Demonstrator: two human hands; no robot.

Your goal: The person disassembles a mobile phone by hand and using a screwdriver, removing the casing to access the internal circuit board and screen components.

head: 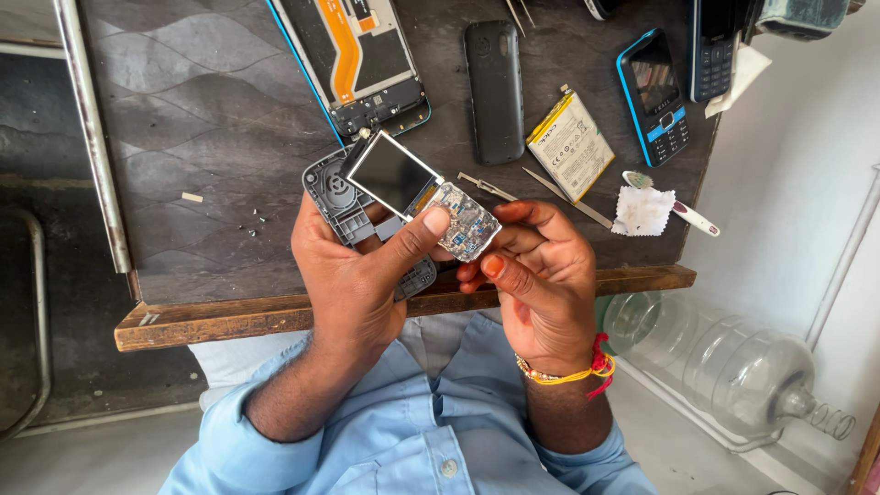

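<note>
While both hands met over the near edge of the desk (229, 183), they held an opened small phone between them.

At the centre of the frame the left hand (353, 275) gripped the grey phone shell (332, 194), its thumb pressed on the circuit board (467, 223) that carried the small screen (392, 172); the right hand (536, 270) pinched the board's lower end with its fingertips. Just above them lay tweezers (489, 187) and a thin metal tool (568, 198). Further up the frame rested a large phone frame with an orange ribbon (353, 60), a dark back cover (495, 90), a yellow-edged battery (570, 145) and a blue keypad phone (654, 96). To the right sat a white cloth (643, 211) beside a brush (683, 209). Clear plastic jugs (733, 367) lay at lower right.
</note>
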